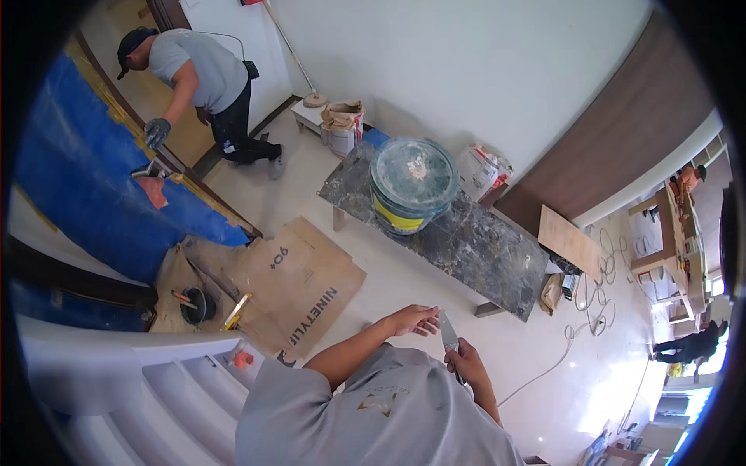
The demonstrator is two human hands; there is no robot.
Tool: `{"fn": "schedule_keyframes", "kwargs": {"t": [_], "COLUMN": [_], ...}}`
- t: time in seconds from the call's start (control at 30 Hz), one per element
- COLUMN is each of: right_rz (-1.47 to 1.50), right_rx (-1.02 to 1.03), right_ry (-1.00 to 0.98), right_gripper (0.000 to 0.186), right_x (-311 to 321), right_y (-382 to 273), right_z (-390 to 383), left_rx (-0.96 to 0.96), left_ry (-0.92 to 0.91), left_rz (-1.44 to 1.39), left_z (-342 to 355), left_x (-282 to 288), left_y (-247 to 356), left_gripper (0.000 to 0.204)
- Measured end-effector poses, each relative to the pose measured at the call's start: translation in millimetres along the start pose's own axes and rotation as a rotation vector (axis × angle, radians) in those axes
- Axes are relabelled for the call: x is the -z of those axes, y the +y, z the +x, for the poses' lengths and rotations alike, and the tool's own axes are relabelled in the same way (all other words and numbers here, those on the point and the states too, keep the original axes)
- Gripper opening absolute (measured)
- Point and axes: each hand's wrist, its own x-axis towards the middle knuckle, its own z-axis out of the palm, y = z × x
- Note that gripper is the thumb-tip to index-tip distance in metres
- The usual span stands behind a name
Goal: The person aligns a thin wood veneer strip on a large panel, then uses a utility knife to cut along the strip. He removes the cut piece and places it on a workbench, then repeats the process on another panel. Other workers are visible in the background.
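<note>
In front of my body, my right hand [464,361] is closed around the handle of a putty knife [448,332], a metal blade pointing up and away from me. My left hand [413,321] is beside the blade's tip, its fingers stretched out and apart. Whether those fingertips touch the blade, I cannot tell. Beyond my hands, a lidded dark green bucket [416,172] with a yellow label stands on a low bench [482,252]. The bench top is dark and spattered.
A co-worker [206,74] wearing gloves bends at the doorway, by blue sheeting [85,171]. Flattened cardboard [299,279] covers floor at left, near a small black bucket [198,305]. White steps [171,388] lie lower left. Cable [571,334] and a wooden board [571,241] are right.
</note>
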Motion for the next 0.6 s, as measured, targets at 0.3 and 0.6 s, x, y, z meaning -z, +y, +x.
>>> {"fn": "schedule_keyframes", "kwargs": {"t": [0.3, 0.6], "right_rz": [-0.107, 0.038], "right_rx": [-0.026, -0.05], "right_ry": [-0.007, 0.066], "right_gripper": [0.019, 0.019], "right_x": [62, 119], "right_y": [97, 181], "right_z": [-82, -137], "left_rx": [-0.001, 0.061], "left_ry": [0.038, 0.02], "left_rz": [0.323, 0.552], "left_z": [46, 72], "left_x": [-76, -156], "left_y": [-104, -153], "left_gripper": [0.029, 0.026]}}
